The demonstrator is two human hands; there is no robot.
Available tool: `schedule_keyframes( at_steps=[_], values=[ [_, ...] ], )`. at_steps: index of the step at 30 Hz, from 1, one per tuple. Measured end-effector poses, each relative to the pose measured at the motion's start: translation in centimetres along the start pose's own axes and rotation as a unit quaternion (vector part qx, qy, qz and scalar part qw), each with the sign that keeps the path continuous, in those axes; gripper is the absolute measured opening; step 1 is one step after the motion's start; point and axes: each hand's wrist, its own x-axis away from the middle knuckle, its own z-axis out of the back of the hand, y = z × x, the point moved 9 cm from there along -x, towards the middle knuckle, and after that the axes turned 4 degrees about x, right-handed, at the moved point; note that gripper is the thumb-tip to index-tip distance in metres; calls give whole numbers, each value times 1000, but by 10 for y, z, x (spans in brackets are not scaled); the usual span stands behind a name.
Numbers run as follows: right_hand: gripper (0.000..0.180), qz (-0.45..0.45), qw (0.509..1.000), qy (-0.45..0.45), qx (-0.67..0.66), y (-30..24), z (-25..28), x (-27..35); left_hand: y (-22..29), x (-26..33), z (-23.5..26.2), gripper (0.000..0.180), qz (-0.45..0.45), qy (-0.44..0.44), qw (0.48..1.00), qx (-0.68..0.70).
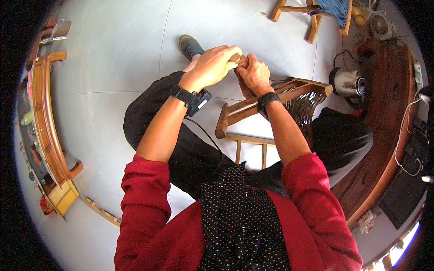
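In front of me, above the floor, my left hand (pixel 211 67) and my right hand (pixel 255 74) meet, both with curled fingers. Between them is a brown wooden piece (pixel 235 58); its blunt end shows at my left thumb, and the rest is mostly covered by my fingers. A darker brown shape (pixel 244 86) hangs below my right hand; I cannot make out what it is. Just under my right wrist, a wooden stool frame (pixel 246 115) lies tilted, with loose dark strands (pixel 304 106) strung across it.
A second wooden stool (pixel 316 18) with blue strands stands at the far right. A metal kettle (pixel 348 82) and a small fan (pixel 380 26) are beside a dark wooden cabinet (pixel 379 117). Wooden furniture (pixel 47 117) lines the left. My shoe (pixel 191 46) rests on the pale tiled floor.
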Motion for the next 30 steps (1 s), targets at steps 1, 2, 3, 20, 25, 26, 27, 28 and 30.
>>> schedule_keyframes(
  at_steps=[1,2,3,20,25,26,27,28,30],
  values=[
    [31,-11,1000,5,-14,7,-3,-4,2,1,2,25,-8,13,1000,1],
    [32,-5,999,17,-34,12,-4,-9,4,1,5,25,-19,28,999,2],
    [38,-16,999,6,-30,20,-8,-14,9,3,7,25,-45,41,998,9],
    [40,-53,998,12,-42,8,-6,0,8,2,10,26,-30,47,998,-4],
    [48,-173,955,93,-220,56,17,-19,10,3,10,33,-16,30,999,-4],
    [44,-138,953,104,-248,54,23,-16,12,3,10,34,-32,43,999,6],
    [40,-117,949,103,-273,51,26,-11,11,3,12,35,-33,66,997,8],
    [36,-114,944,101,-292,50,28,-6,9,3,12,35,-33,78,996,7],
    [37,22,953,61,-297,19,28,9,6,2,8,36,-28,71,997,27]
  ],
)
